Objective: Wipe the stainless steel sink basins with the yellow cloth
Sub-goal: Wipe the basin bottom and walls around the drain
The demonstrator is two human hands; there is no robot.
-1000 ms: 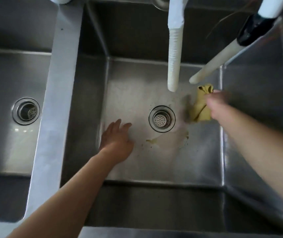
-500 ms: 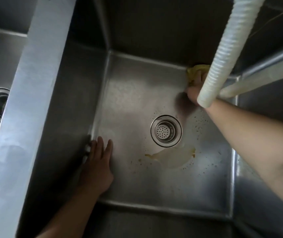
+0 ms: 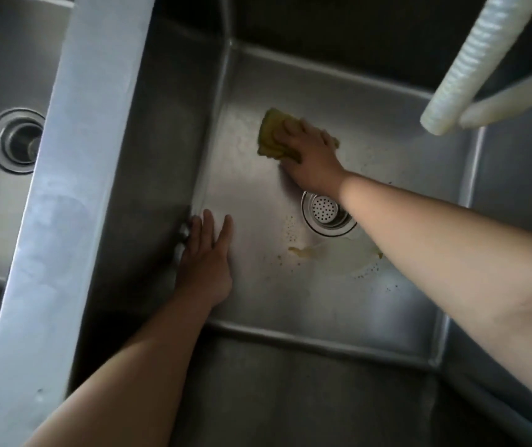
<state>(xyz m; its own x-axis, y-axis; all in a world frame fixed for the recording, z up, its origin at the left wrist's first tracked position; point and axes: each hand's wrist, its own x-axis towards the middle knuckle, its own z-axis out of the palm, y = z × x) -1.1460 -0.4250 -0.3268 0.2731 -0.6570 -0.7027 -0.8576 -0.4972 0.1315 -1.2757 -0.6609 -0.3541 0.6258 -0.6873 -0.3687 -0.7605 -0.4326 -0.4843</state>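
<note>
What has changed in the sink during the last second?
The right hand swept the yellow cloth from the far right corner of the basin floor leftwards, past the drain. The left hand slid left and now lies flat against the basin's left wall. The cloth stays held, the pale stain below the drain remains unwiped.

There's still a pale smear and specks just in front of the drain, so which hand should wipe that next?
The right hand. It already presses the yellow cloth on the basin floor just behind the drain, near the smear. The left hand lies flat and empty by the basin's left wall.
</note>
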